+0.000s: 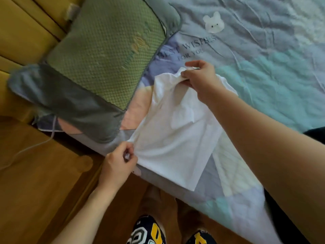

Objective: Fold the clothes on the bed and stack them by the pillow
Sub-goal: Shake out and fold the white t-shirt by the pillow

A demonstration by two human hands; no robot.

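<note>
The white shirt (175,131) lay partly folded at the near edge of the bed (263,50), just beside the pillow (105,55). The left hand (117,164) pinched its near corner at the bed's edge; the right hand (200,78) pinched the far end, fabric bunched there. A clean fold probably called for keeping both ends taut and edges aligned before laying it flat.

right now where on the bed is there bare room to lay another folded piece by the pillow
The bare quilt beyond the right hand, around the bunny patch, is free. The strip between the pillow and the white shirt is narrow. The near bed edge is crowded: the left hand grips the shirt there, and a dark garment lies at right.
</note>
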